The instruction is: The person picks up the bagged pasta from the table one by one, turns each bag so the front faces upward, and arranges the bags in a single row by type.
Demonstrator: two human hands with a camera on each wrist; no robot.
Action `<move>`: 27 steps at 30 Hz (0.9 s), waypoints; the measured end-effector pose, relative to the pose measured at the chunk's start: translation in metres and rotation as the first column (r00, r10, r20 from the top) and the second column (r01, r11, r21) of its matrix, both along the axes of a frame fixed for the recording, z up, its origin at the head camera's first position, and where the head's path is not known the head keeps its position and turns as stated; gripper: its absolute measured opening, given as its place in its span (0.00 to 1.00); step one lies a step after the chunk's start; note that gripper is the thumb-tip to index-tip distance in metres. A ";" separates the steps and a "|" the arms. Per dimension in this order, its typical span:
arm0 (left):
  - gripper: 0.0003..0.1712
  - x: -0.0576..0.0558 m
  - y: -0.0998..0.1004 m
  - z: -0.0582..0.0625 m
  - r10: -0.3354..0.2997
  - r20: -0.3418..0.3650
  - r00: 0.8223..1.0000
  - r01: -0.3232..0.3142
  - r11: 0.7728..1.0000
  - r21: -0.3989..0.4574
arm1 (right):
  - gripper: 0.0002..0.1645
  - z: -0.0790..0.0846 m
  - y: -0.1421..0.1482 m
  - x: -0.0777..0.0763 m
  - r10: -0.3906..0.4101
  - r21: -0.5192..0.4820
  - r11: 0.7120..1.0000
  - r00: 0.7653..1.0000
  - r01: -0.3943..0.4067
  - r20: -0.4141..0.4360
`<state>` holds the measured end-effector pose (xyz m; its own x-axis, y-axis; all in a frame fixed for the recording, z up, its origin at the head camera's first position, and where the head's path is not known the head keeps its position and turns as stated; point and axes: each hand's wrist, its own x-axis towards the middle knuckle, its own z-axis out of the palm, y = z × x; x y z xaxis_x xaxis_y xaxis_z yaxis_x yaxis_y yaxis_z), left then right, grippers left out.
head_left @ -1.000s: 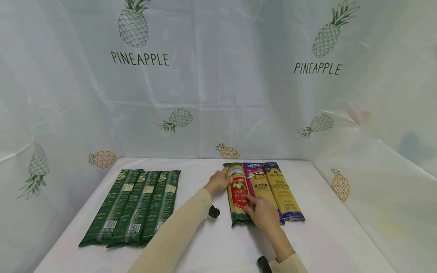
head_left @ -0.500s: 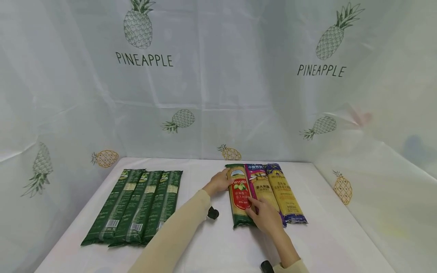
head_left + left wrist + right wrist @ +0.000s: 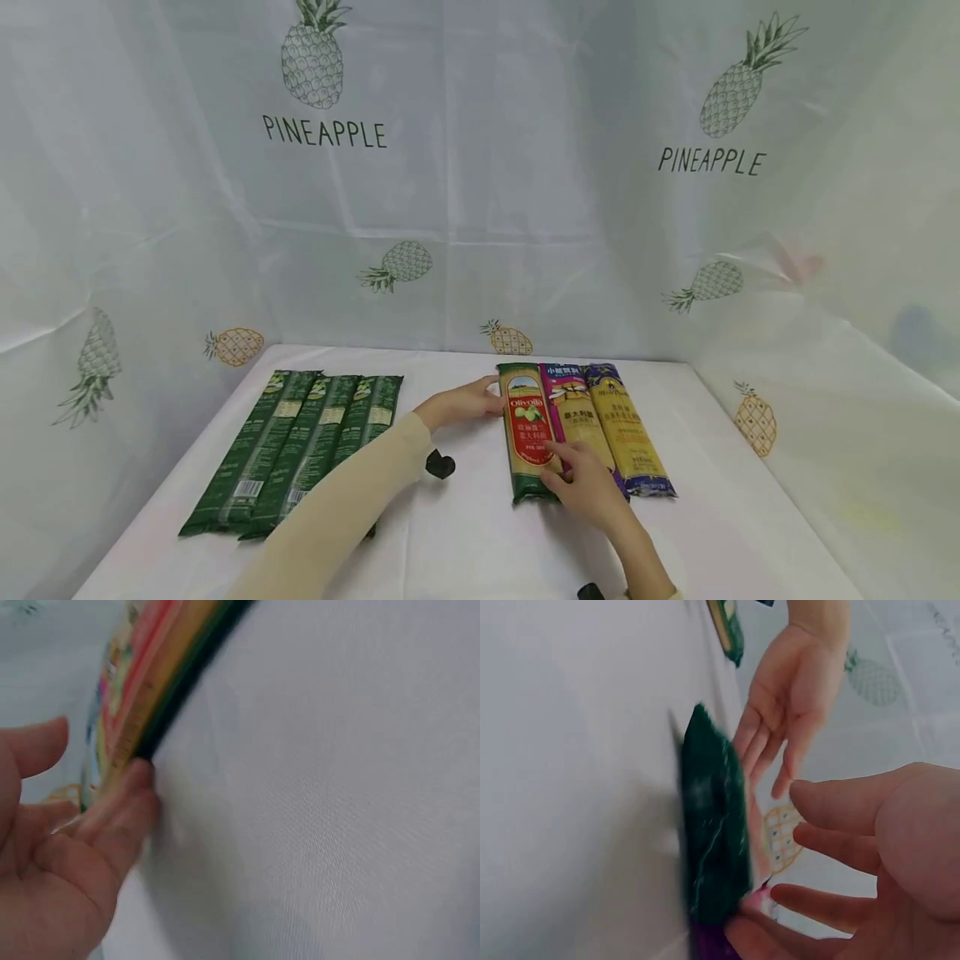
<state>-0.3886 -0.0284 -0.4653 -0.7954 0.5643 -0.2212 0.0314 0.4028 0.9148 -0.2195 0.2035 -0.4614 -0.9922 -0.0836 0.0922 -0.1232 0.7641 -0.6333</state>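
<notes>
A spaghetti pack with a red label and green ends lies at the left of a row of three. My left hand is at its left edge; in the left wrist view its fairly straight fingers touch the pack's side, thumb raised apart. Over the pack's lower right part is my right hand. In the right wrist view its fingers are spread, a lower fingertip at the pack's green end. Beside it lie a pink-and-yellow spaghetti pack and a yellow-and-blue one.
Three dark green packs lie in a slightly overlapping row on the left of the white table. A pineapple-print sheet hangs behind the table and along its sides.
My left hand has drawn off the top of the red-label pack to its left side. My right hand has shifted slightly toward me. The packs stay in place while the head view shifts slightly.
</notes>
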 end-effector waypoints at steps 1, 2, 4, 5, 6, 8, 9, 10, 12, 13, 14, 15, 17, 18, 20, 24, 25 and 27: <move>0.44 0.003 -0.004 0.003 -0.035 0.003 0.999 0.035 0.999 -0.014 | 0.28 0.002 -0.002 0.003 0.007 0.002 1.000 1.000 -0.007 -0.008; 0.43 0.007 -0.008 0.006 -0.063 0.002 0.998 0.063 0.997 -0.034 | 0.28 0.003 -0.005 0.005 0.015 0.010 1.000 1.000 -0.015 -0.019; 0.41 0.012 -0.016 0.009 -0.093 -0.006 0.996 0.092 0.994 -0.062 | 0.27 0.006 -0.012 0.009 0.029 0.034 0.999 0.998 -0.027 -0.052; 0.39 0.013 -0.020 0.010 -0.095 -0.017 0.995 0.093 0.993 -0.077 | 0.26 0.007 -0.016 0.012 0.033 0.046 0.998 0.997 -0.030 -0.071; 0.38 0.015 -0.024 0.012 -0.092 -0.026 0.995 0.089 0.992 -0.085 | 0.26 0.008 -0.020 0.013 0.044 0.051 0.998 0.995 -0.039 -0.090; 0.36 0.017 -0.035 0.016 -0.082 -0.049 0.995 0.077 0.992 -0.099 | 0.25 0.008 -0.030 0.017 0.080 0.065 0.995 0.988 -0.072 -0.131; 0.34 0.017 -0.042 0.019 -0.075 -0.063 0.995 0.068 0.992 -0.104 | 0.25 0.008 -0.035 0.018 0.105 0.072 0.993 0.983 -0.095 -0.148; 0.33 0.019 -0.049 0.022 -0.067 -0.075 0.995 0.058 0.992 -0.108 | 0.25 0.008 -0.040 0.020 0.129 0.079 0.990 0.979 -0.118 -0.156; 0.29 0.022 -0.067 0.031 -0.053 -0.100 0.994 0.041 0.993 -0.115 | 0.26 0.005 -0.050 0.023 0.182 0.067 0.983 0.971 -0.173 -0.157; 0.28 0.023 -0.077 0.035 -0.046 -0.115 0.992 0.032 0.993 -0.118 | 0.27 0.003 -0.055 0.024 0.207 0.050 0.978 0.966 -0.202 -0.152; 0.27 0.026 -0.087 0.040 -0.036 -0.125 0.991 0.021 0.993 -0.115 | 0.28 0.001 -0.060 0.025 0.229 0.018 0.973 0.964 -0.229 -0.135; 0.26 0.028 -0.098 0.043 -0.028 -0.136 0.990 0.013 0.994 -0.112 | 0.29 -0.001 -0.066 0.026 0.251 -0.029 0.966 0.961 -0.256 -0.117; 0.26 0.032 -0.120 0.048 -0.012 -0.161 0.987 -0.007 0.993 -0.118 | 0.33 -0.006 -0.079 0.028 0.292 -0.155 0.942 0.954 -0.298 -0.065; 0.26 0.033 -0.131 0.048 -0.001 -0.180 0.984 -0.023 0.991 -0.131 | 0.35 -0.008 -0.086 0.029 0.306 -0.234 0.924 0.952 -0.303 -0.022; 0.26 0.036 -0.149 0.049 0.009 -0.221 0.975 -0.046 0.986 -0.160 | 0.39 -0.012 -0.104 0.030 0.321 -0.379 0.885 0.944 -0.272 0.071; 0.28 0.040 -0.180 0.045 0.028 -0.299 0.954 -0.098 0.970 -0.224 | 0.48 -0.016 -0.140 0.030 0.327 -0.566 0.812 0.916 -0.146 0.232; 0.28 0.040 -0.187 0.045 0.022 -0.332 0.943 -0.108 0.964 -0.243 | 0.49 -0.017 -0.147 0.029 0.331 -0.590 0.797 0.909 -0.126 0.253; 0.28 0.039 -0.200 0.042 0.035 -0.371 0.928 -0.143 0.953 -0.268 | 0.51 -0.017 -0.160 0.028 0.346 -0.631 0.769 0.896 -0.101 0.279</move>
